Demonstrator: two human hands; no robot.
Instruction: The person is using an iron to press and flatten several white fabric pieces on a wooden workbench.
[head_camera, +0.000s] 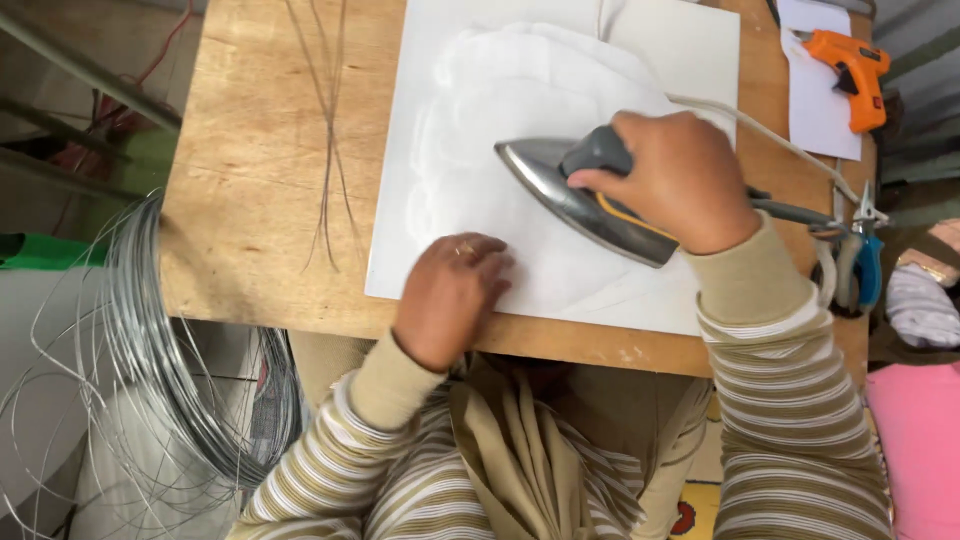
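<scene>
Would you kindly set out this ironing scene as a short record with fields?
Right hand: grips the grey handle of the iron
Iron: soleplate on the white fabric, tip pointing left
Left hand: pressed flat on the fabric's near edge
Surface: white board on a wooden table
Also on table: thin wires, orange glue gun, blue-handled pliers
Beside table: coil of silver wire

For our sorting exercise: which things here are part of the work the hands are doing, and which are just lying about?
In use:
right hand gripping the grey-handled metal iron
left hand flat on the thin white fabric
white board beneath

Lying about:
orange glue gun
blue-handled pliers
coil of silver wire
</scene>
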